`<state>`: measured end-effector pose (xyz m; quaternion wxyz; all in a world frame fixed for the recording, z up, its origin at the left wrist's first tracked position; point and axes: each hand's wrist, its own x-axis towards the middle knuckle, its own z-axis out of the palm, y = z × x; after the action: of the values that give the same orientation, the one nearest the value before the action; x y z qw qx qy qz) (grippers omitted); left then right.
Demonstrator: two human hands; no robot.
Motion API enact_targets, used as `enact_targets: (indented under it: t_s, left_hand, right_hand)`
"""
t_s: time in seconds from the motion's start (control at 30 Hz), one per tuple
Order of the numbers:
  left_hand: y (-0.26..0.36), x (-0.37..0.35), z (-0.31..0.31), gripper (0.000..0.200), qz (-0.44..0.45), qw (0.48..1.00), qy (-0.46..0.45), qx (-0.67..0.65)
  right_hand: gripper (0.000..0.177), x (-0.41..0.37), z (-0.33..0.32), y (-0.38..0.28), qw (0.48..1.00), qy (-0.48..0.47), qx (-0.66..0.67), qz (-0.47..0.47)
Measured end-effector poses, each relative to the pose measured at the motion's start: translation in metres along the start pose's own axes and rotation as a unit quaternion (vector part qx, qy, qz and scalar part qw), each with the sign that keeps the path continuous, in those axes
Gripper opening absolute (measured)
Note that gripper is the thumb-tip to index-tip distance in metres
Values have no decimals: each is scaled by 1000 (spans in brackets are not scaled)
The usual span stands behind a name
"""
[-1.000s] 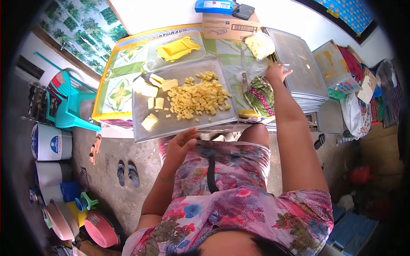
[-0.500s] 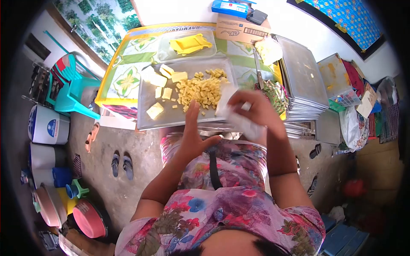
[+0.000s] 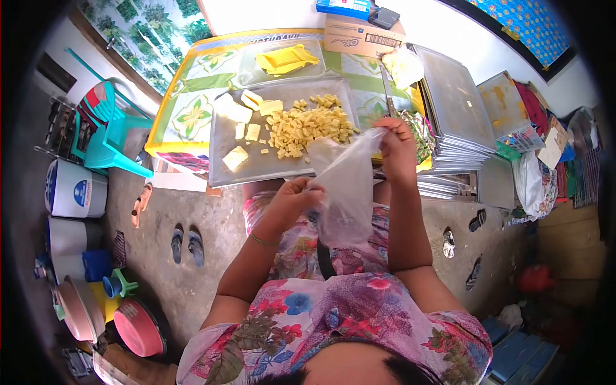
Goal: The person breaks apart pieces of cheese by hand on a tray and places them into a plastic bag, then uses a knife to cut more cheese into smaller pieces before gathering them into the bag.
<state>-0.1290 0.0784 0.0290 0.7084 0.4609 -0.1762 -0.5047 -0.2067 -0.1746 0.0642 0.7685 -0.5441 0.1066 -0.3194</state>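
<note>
A clear plastic bag (image 3: 346, 212) hangs between my two hands over my lap, in front of the tray's near edge. My left hand (image 3: 292, 204) pinches the bag's left side. The upper right corner of the bag is gripped by the fingers of my right hand (image 3: 396, 147), held higher. Behind the bag, a metal tray (image 3: 240, 163) carries a heap of small pale-yellow cubes (image 3: 301, 128). Larger yellow blocks (image 3: 235, 158) lie along the tray's left part. Part of the tray's near right corner is hidden by the bag and my right hand.
Behind the tray stands a plastic container (image 3: 247, 67) with a folded yellow cloth (image 3: 285, 59). A knife (image 3: 387, 90) lies right of the tray, beside stacked metal trays (image 3: 455, 96). A cardboard box (image 3: 359, 38) is at the back; a turquoise chair (image 3: 112, 138) stands left.
The bag, earlier bunched and blurred at my right hand, now hangs spread between both hands. My left hand has closed on it and moved slightly down and right.
</note>
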Motion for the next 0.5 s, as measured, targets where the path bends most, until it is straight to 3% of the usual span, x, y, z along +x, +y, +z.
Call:
enact_targets:
  t_s: [0.07, 0.17, 0.2, 0.3, 0.4, 0.47, 0.5]
  left_hand:
    - [-5, -2, -16, 22, 19, 991, 5, -129]
    - [24, -13, 1, 18, 20, 987, 51, -149]
    - [27, -14, 4, 19, 27, 984, 70, -161]
    - [22, -13, 9, 19, 54, 975, 128, -173]
    - [4, -7, -1, 14, 87, 972, 170, -135]
    - [2, -6, -3, 13, 87, 976, 173, -104]
    - [2, -7, 0, 13, 90, 978, 170, -86]
  right_hand:
    - [28, 8, -25, 0, 996, 71, 47, 8]
    - [31, 3, -30, -13, 988, 15, -153, -28]
    - [38, -3, -36, -12, 955, -17, -295, -30]
    - [47, -23, -1, -37, 880, -86, -444, -144]
    - [48, -45, 30, -45, 877, -109, -422, -204]
    - [43, -65, 53, -44, 810, -107, -531, -224]
    - [41, -73, 59, -40, 831, -166, -500, -179]
